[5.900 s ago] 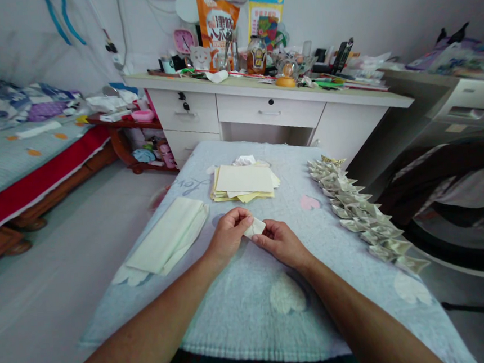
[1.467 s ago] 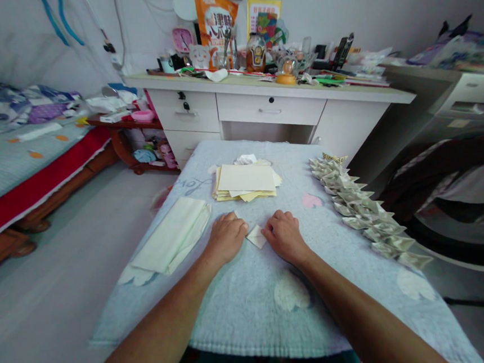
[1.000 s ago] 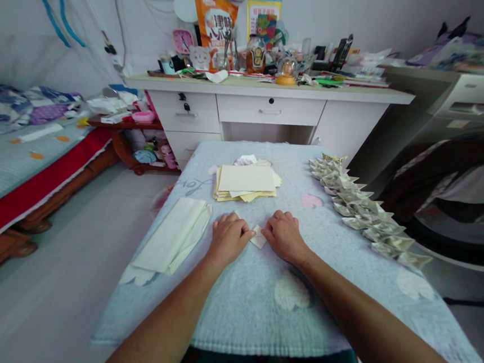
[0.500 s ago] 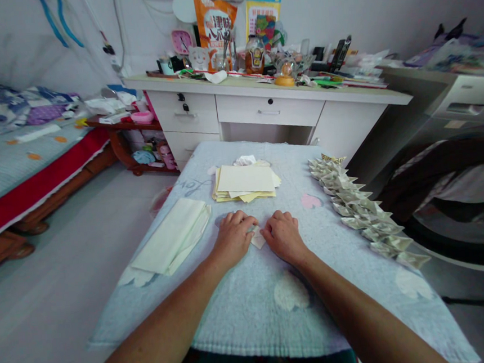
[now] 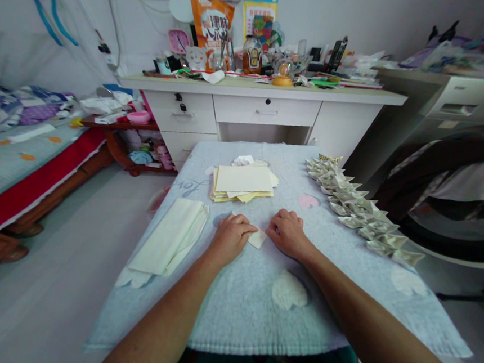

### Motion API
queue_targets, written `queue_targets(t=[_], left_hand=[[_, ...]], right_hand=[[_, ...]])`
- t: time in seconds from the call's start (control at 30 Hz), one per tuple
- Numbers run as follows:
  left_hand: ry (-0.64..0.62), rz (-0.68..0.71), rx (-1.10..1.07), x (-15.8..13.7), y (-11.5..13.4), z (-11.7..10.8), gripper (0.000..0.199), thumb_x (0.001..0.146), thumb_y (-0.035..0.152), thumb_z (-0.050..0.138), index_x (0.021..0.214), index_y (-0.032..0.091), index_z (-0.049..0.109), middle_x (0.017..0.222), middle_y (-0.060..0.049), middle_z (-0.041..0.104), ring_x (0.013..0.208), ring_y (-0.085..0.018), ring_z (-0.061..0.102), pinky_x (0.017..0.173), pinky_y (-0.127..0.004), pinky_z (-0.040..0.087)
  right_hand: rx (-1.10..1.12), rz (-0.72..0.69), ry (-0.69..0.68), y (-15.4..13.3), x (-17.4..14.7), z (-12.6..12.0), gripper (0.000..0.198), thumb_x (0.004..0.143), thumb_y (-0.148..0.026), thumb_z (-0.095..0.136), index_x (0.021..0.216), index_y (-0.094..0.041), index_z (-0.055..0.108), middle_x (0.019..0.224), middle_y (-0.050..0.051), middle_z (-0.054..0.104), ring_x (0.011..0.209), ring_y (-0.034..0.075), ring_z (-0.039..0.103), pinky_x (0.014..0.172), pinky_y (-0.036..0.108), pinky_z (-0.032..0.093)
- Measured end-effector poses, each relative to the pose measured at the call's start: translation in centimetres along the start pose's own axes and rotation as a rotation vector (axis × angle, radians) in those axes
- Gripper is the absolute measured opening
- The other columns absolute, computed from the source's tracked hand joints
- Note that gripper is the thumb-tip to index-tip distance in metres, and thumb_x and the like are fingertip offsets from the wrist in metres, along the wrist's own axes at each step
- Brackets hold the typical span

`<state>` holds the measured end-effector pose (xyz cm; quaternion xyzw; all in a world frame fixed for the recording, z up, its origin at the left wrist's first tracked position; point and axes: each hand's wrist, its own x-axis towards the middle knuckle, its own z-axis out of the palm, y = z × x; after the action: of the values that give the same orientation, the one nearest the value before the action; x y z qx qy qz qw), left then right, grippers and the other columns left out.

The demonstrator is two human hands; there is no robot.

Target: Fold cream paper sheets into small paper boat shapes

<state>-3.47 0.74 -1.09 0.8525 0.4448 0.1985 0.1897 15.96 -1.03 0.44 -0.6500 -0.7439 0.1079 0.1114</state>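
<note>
A small folded piece of pale paper (image 5: 257, 239) lies on the blue cloth, one corner pointing toward me. My left hand (image 5: 231, 239) is closed on its left side, fingertips pressing the paper; the part beneath them is hidden. At the paper's right corner rests my right hand (image 5: 288, 235), its fingers curled in with nothing visible in them. Whether it still touches that corner I cannot tell. Beyond both hands sits a stack of cream and yellow paper sheets (image 5: 243, 179). Rows of folded paper pieces with pointed tips (image 5: 357, 208) stand on the right.
Left of my hands lies a folded pale green sheet bundle (image 5: 168, 239). Crumpled white paper (image 5: 242, 160) sits behind the stack. A cluttered white desk (image 5: 267, 113) stands beyond the cloth-covered table (image 5: 246, 328), with a washing machine (image 5: 468, 105) at right and a bed (image 5: 8, 173) at left.
My right hand has drawn slightly right, away from the paper, and more of the paper shows. My left hand stays on it. The whole view has shifted a little.
</note>
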Motion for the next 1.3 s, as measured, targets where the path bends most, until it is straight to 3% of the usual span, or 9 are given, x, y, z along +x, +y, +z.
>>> queue_targets(t=[0.2, 0.37, 0.6, 0.97, 1.13, 1.3], left_hand=[[-0.021, -0.016, 0.005, 0.3, 0.2, -0.2, 0.021, 0.088, 0.026, 0.055, 0.098, 0.028, 0.073, 0.096, -0.003, 0.064, 0.097, -0.02, 0.051, 0.087, -0.036, 0.036], [-0.026, -0.03, -0.005, 0.5, 0.3, -0.3, 0.018, 0.087, 0.026, 0.055, 0.096, 0.026, 0.071, 0.097, -0.003, 0.063, 0.099, -0.021, 0.051, 0.088, -0.036, 0.035], [-0.053, -0.059, -0.003, 0.3, 0.3, -0.3, 0.025, 0.085, 0.016, 0.049, 0.1, 0.026, 0.068, 0.101, -0.003, 0.062, 0.102, -0.021, 0.049, 0.09, -0.036, 0.034], [-0.079, -0.098, -0.02, 0.5, 0.6, -0.6, 0.028, 0.082, 0.014, 0.05, 0.099, 0.026, 0.068, 0.102, -0.003, 0.062, 0.103, -0.022, 0.049, 0.093, -0.037, 0.034], [-0.024, -0.103, -0.061, 0.4, 0.6, -0.6, 0.03, 0.077, 0.01, 0.051, 0.103, 0.023, 0.06, 0.098, -0.003, 0.062, 0.099, -0.021, 0.051, 0.089, -0.035, 0.036], [0.061, -0.166, -0.004, 0.2, 0.7, -0.4, 0.03, 0.076, 0.015, 0.055, 0.104, 0.023, 0.052, 0.105, -0.003, 0.059, 0.101, -0.022, 0.049, 0.089, -0.036, 0.035]], right_hand=[[0.041, -0.019, 0.084, 0.3, -0.1, 0.4, 0.016, 0.087, -0.036, 0.055, 0.093, -0.022, 0.06, 0.103, 0.006, 0.054, 0.097, 0.023, 0.045, 0.084, 0.036, 0.03], [-0.018, -0.079, 0.165, -0.5, -0.1, 1.3, 0.035, 0.083, -0.049, 0.057, 0.1, -0.019, 0.055, 0.109, 0.009, 0.053, 0.102, 0.025, 0.044, 0.093, 0.041, 0.028], [-0.067, -0.045, 0.178, -1.5, 0.1, 1.8, 0.057, 0.079, -0.065, 0.052, 0.109, -0.016, 0.05, 0.117, 0.014, 0.051, 0.11, 0.03, 0.041, 0.1, 0.048, 0.022], [-0.032, -0.007, 0.088, 0.4, -0.1, 1.1, 0.059, 0.08, -0.045, 0.058, 0.132, -0.023, 0.039, 0.131, 0.012, 0.046, 0.12, 0.03, 0.038, 0.1, 0.048, 0.023], [0.001, 0.005, 0.091, 1.6, -0.4, 0.4, 0.057, 0.079, -0.042, 0.058, 0.129, -0.021, 0.041, 0.13, 0.012, 0.047, 0.118, 0.029, 0.04, 0.1, 0.045, 0.026], [0.034, -0.058, 0.175, 0.0, -0.4, 0.2, 0.047, 0.083, -0.046, 0.052, 0.12, -0.017, 0.046, 0.126, 0.013, 0.049, 0.117, 0.028, 0.04, 0.102, 0.045, 0.024]])
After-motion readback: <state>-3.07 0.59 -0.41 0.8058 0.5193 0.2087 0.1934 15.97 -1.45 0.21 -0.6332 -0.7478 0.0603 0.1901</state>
